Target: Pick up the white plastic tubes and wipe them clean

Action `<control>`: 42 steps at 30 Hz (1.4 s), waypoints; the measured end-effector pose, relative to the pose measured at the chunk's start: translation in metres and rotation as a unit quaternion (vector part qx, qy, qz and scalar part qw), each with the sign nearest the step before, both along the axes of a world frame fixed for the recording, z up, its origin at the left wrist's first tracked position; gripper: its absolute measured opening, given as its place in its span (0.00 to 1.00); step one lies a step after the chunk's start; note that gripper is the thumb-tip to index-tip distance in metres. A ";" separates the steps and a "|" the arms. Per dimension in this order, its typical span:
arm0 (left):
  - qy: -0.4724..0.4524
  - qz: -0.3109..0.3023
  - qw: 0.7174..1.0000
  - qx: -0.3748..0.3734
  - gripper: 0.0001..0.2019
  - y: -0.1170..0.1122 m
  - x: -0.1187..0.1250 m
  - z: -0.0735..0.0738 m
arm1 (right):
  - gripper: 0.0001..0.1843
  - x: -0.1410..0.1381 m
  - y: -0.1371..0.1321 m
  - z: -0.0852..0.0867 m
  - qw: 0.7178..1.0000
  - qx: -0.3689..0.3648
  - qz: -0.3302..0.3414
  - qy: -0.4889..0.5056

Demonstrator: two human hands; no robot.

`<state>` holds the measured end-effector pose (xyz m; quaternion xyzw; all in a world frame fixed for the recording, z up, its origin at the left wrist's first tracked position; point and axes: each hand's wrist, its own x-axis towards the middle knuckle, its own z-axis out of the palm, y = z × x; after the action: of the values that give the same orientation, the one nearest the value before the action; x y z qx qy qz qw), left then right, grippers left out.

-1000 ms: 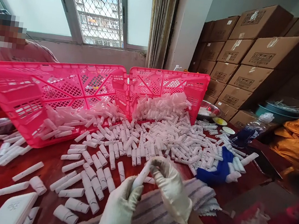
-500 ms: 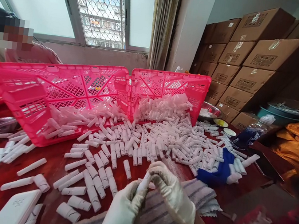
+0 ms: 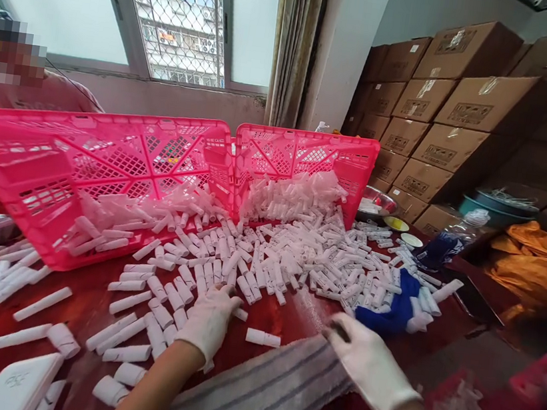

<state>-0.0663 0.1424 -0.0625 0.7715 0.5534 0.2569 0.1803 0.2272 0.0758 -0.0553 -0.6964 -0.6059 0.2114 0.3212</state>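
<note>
Gloved hands work at a table strewn with white tubes.
Left hand (image 3: 208, 321) lies fingers-down on tubes (image 3: 175, 299), grasp unclear; right hand (image 3: 366, 362) presses the striped cloth (image 3: 259, 391) flat, fingers curled.

Daylight pours in through the window (image 3: 177, 14) at the back, its panes washed out to near white, so the room is bright at the far side and duller toward the near edge. The pink crates (image 3: 107, 169) glow where light passes through their mesh, and the red bench (image 3: 84, 301) carries a soft sheen. The right side falls into deep shadow, with a dark vignette in the corner. Straight lines bow at the edges from the wide lens. The right hand (image 3: 368, 365) is slightly smeared by motion, and a face at left is pixelated.
</note>
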 end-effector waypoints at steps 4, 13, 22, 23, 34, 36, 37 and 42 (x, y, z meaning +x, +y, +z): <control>-0.026 0.026 0.999 -0.009 0.08 -0.011 -0.008 -0.005 | 0.14 -0.013 0.074 0.000 0.981 -0.002 -0.048 -0.187; -0.232 -0.038 0.955 -0.180 0.09 -0.068 0.049 0.003 | 0.15 -0.022 0.085 -0.030 0.968 0.005 0.089 -0.235; -0.376 0.059 0.902 -0.204 0.14 -0.070 0.049 -0.022 | 0.12 -0.037 0.049 -0.017 0.987 0.084 0.068 -0.116; -0.379 0.060 0.899 -0.212 0.14 -0.071 0.049 -0.020 | 0.12 -0.042 0.041 -0.011 0.994 0.075 0.069 -0.039; -0.312 0.004 0.933 -0.177 0.11 -0.086 0.049 0.002 | 0.16 -0.065 0.002 0.023 0.944 -0.037 0.098 0.314; -0.299 0.014 0.942 -0.156 0.12 -0.088 0.047 0.004 | 0.15 -0.061 0.005 0.025 0.956 -0.052 0.106 0.270; -0.296 0.020 0.942 -0.156 0.12 -0.088 0.047 0.004 | 0.15 -0.061 0.005 0.025 0.957 -0.056 0.109 0.262; -0.304 0.039 0.927 -0.217 0.15 -0.097 0.063 -0.003 | 0.16 -0.082 -0.002 0.020 0.943 -0.039 0.168 0.283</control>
<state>-0.0036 0.0456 -0.0652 0.5762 0.5445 0.3594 0.4923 0.1457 0.0733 -0.0355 -0.5076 -0.5898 0.4743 0.4116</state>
